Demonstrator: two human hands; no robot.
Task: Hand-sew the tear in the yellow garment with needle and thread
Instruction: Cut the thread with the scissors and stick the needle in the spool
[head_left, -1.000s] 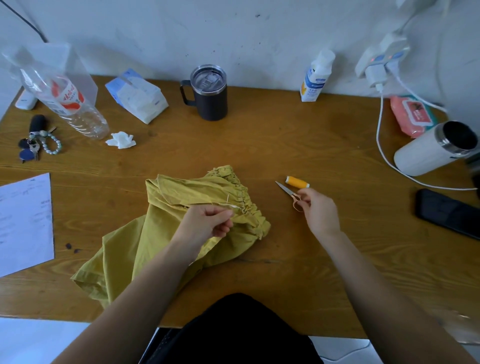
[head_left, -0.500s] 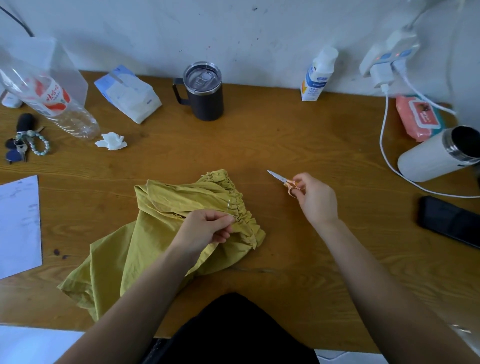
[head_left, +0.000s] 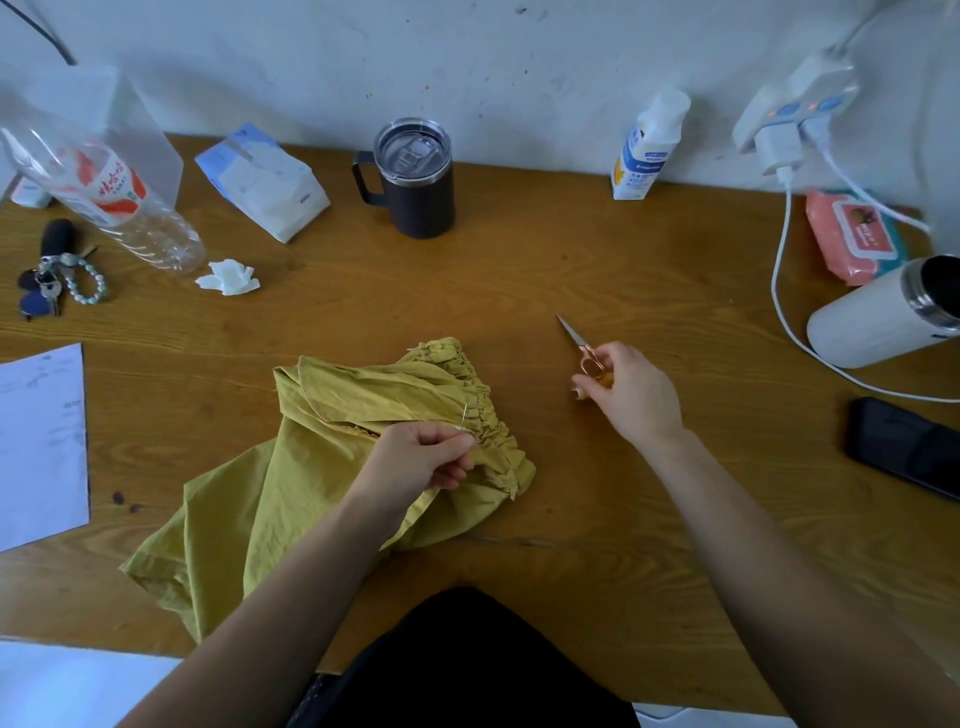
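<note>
Head view: the only camera, looking down at a wooden table (head_left: 519, 270).
Yellow garment (head_left: 322, 467): crumpled on the table in front of the person, with the gathered band at its right edge.
Left hand (head_left: 415, 460): on the garment near that band, with thumb and forefinger pinching a fold of cloth.
Needle (head_left: 464, 414): stands up out of the cloth just beyond the left fingertips (I cannot tell whether they grip it too).
Right hand (head_left: 631, 395): on the table to the right of the garment and apart from it, fingers curled round the handles of the scissors (head_left: 579, 340). A bit of orange shows under the palm.
Scissors' axis: the blades look closed and point away from the person, slanting left.
Deciding relation: the needle lies left of the right hand, so the blades would have to swing in from the right. The left hand is already at the seam.
Likely step: stitching looks finished, with the thread due to be cut.
Elsewhere: a dark mug (head_left: 415, 179) sits well beyond the garment.
</note>
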